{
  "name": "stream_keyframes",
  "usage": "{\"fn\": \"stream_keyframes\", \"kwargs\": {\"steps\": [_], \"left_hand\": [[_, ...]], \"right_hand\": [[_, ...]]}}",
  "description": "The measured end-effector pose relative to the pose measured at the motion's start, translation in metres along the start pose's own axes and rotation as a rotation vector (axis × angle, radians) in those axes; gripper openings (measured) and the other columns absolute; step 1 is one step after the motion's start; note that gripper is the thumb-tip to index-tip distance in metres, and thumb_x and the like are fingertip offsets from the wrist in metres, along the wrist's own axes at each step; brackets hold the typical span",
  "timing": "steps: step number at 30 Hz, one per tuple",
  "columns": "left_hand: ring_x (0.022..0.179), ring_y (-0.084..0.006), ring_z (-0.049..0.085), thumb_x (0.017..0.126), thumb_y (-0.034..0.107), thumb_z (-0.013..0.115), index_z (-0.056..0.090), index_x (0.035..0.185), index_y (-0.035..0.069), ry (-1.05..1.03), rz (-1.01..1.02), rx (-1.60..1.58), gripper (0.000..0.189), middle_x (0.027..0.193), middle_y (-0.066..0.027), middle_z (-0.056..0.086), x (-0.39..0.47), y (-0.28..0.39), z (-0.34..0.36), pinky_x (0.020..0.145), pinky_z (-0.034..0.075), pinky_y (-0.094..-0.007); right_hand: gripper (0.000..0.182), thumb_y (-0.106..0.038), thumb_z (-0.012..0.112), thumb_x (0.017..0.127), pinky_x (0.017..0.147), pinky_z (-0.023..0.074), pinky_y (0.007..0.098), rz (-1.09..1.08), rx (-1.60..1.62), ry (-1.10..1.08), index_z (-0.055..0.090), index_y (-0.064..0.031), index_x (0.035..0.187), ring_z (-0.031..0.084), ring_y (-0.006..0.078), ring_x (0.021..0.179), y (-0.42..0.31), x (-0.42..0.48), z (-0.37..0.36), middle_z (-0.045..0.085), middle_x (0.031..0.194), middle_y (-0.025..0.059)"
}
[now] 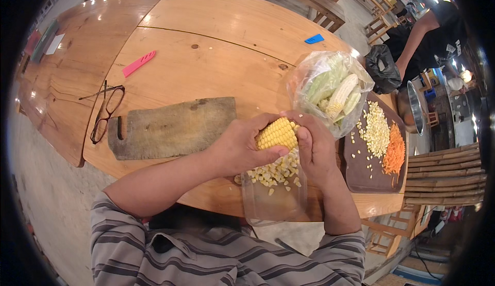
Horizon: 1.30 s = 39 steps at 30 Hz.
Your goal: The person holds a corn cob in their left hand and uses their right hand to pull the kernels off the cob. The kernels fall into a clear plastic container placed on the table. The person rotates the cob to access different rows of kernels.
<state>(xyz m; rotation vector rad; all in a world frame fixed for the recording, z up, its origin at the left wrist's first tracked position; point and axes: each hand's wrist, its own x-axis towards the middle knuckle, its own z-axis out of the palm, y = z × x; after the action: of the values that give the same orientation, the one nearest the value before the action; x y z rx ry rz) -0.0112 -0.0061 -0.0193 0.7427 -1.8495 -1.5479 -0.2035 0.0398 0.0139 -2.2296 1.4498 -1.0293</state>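
Observation:
My left hand (247, 143) is wrapped around a yellow corn cob (276, 134), its thumb along the near side. At the cob's right end, the thumb and fingers of my right hand (315, 144) press against the kernels. Directly beneath is a clear plastic container (267, 204) at the table's front edge, with loose corn kernels (276, 174) heaped in its far part. Part of that heap is hidden by my hands. Just beyond my right hand stands a clear plastic bag (299, 108) holding green husks and a mostly stripped cob (342, 96).
Right of the bag, a brown tray (355, 177) carries corn kernels (375, 127) and shredded carrot (394, 150). A worn wooden cutting board (174, 129) lies left, beside eyeglasses (106, 112). Farther off are pink (139, 63) and blue (314, 39) blade covers. A person (421, 42) holds a black bag (381, 69) near a metal bowl (414, 108).

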Motion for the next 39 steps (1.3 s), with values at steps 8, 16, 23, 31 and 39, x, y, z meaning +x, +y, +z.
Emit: {"fn": "stream_keyframes", "kwargs": {"steps": [8, 16, 23, 31, 39], "left_hand": [[0.089, -0.0228, 0.064, 0.083, 0.028, 0.075, 0.053, 0.126, -0.001, -0.005, -0.034, -0.001, 0.057, 0.099, -0.0168, 0.066, 0.009, 0.007, -0.006, 0.081, 0.050, -0.0325], [0.091, -0.0317, 0.065, 0.082, 0.029, 0.076, 0.053, 0.124, -0.001, 0.067, 0.058, 0.104, 0.057, 0.102, -0.0211, 0.064, 0.002, 0.013, -0.001, 0.080, 0.051, -0.0354], [0.093, -0.0391, 0.063, 0.082, 0.033, 0.074, 0.049, 0.125, -0.002, 0.193, 0.207, 0.374, 0.061, 0.100, -0.0231, 0.063, -0.002, 0.008, 0.004, 0.079, 0.051, -0.0415], [0.092, -0.0396, 0.063, 0.083, 0.034, 0.073, 0.052, 0.122, -0.003, 0.122, 0.146, 0.305, 0.058, 0.098, -0.0238, 0.064, 0.000, 0.012, 0.000, 0.077, 0.051, -0.0421], [0.086, -0.0222, 0.064, 0.084, 0.029, 0.074, 0.057, 0.120, -0.004, 0.004, -0.071, -0.077, 0.052, 0.098, -0.0180, 0.066, -0.002, 0.025, -0.001, 0.078, 0.050, -0.0318]], "right_hand": [[0.025, -0.019, 0.054, 0.096, 0.081, 0.0442, 0.0385, -0.040, -0.256, 0.077, 0.063, -0.0046, 0.115, 0.057, 0.0308, 0.094, -0.007, 0.006, -0.004, 0.063, 0.105, 0.0146], [0.027, -0.007, 0.070, 0.077, 0.079, 0.0424, 0.0349, -0.158, -0.561, 0.329, 0.071, -0.0115, 0.103, 0.052, 0.0251, 0.095, -0.017, -0.002, 0.004, 0.064, 0.104, 0.0070], [0.030, -0.006, 0.070, 0.075, 0.079, 0.0424, 0.0340, -0.200, -0.593, 0.259, 0.070, -0.0096, 0.104, 0.053, 0.0246, 0.091, -0.015, -0.001, 0.002, 0.063, 0.102, 0.0073], [0.024, -0.008, 0.070, 0.077, 0.074, 0.0442, 0.0344, -0.263, -0.621, 0.180, 0.068, -0.0077, 0.101, 0.053, 0.0261, 0.086, -0.019, 0.001, -0.009, 0.061, 0.096, 0.0079], [0.017, -0.009, 0.065, 0.082, 0.075, 0.0438, 0.0400, -0.226, -0.344, 0.103, 0.061, -0.0048, 0.098, 0.051, 0.0316, 0.085, -0.005, 0.005, -0.016, 0.057, 0.097, 0.0131]]}}
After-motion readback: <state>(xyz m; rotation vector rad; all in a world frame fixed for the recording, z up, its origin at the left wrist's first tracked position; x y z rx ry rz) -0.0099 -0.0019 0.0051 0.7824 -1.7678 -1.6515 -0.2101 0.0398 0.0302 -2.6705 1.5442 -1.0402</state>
